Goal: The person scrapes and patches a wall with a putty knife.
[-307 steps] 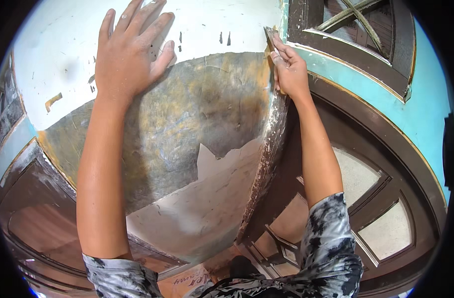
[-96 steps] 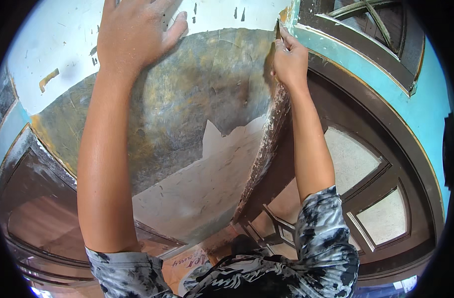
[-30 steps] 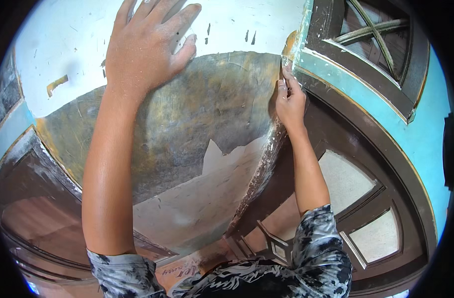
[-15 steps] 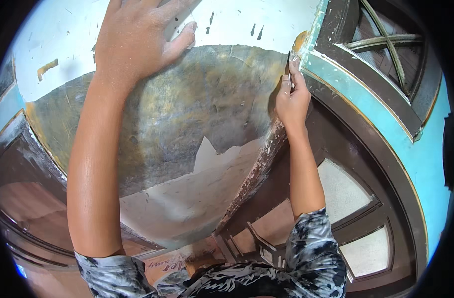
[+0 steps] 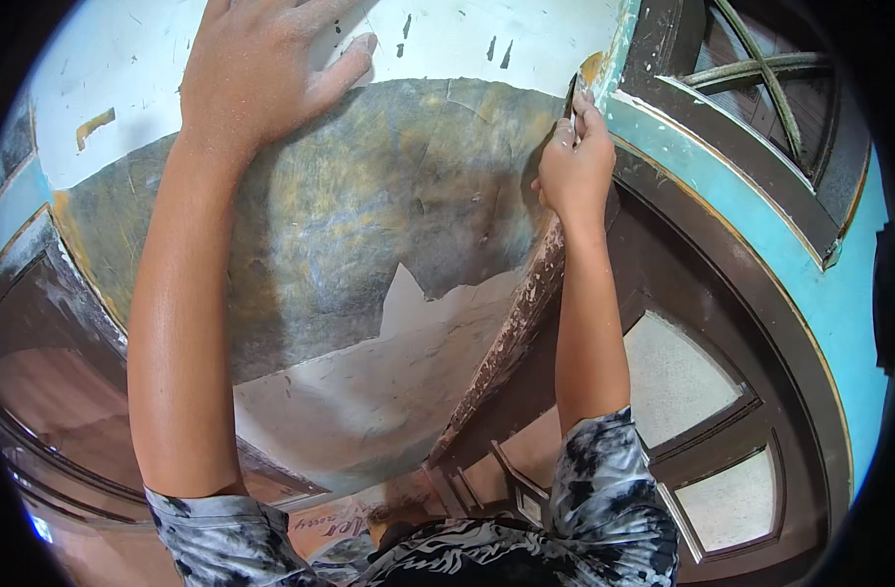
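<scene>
the left hand (image 5: 256, 73) is spread on the white wall (image 5: 447, 49); a thin blade (image 5: 572, 91) is gripped by the right hand (image 5: 578, 157), and nearby turquoise paint (image 5: 645, 133) could be gouged by overpressing.

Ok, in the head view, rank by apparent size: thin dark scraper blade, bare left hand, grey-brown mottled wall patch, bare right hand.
Grey-brown mottled wall patch
Bare left hand, cropped at top
Bare right hand
Thin dark scraper blade
</scene>
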`<state>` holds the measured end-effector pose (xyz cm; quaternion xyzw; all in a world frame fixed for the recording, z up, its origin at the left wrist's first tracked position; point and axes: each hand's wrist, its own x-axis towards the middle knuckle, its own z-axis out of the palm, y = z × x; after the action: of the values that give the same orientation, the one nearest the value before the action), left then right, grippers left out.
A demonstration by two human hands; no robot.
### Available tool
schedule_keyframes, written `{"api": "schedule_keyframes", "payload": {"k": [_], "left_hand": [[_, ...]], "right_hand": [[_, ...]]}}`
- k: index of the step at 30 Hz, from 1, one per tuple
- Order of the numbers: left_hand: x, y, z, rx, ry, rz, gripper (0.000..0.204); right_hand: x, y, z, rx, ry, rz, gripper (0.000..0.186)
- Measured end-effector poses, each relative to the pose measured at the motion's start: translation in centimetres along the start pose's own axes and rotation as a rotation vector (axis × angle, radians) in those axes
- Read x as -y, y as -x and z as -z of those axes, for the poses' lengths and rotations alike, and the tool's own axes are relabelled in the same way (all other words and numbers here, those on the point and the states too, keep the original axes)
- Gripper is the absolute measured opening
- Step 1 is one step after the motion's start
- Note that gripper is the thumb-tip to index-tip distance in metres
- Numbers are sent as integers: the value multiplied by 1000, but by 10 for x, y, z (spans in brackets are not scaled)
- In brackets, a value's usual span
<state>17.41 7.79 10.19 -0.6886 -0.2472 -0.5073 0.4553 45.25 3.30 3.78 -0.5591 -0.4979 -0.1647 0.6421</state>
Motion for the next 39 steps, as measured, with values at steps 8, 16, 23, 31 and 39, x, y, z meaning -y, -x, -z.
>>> {"api": "schedule_keyframes", "payload": {"k": [8,16,23,31,39], "left_hand": [[7,1,-5,-23,14,-48,52],[11,2,-7,-57,-25,-83,52],[11,2,-7,-20,-15,-63,53],[12,3,-9,-38,-19,-56,54],[13,4,-12,-57,3,-46,52]], "right_hand": [[-6,2,9,43,-93,-169,42],[-61,33,7,12,76,231,39],[-52,23,14,111,94,120,39],[-47,18,11,73,65,153,41],[-55,4,7,-21,151,316,40]]}}
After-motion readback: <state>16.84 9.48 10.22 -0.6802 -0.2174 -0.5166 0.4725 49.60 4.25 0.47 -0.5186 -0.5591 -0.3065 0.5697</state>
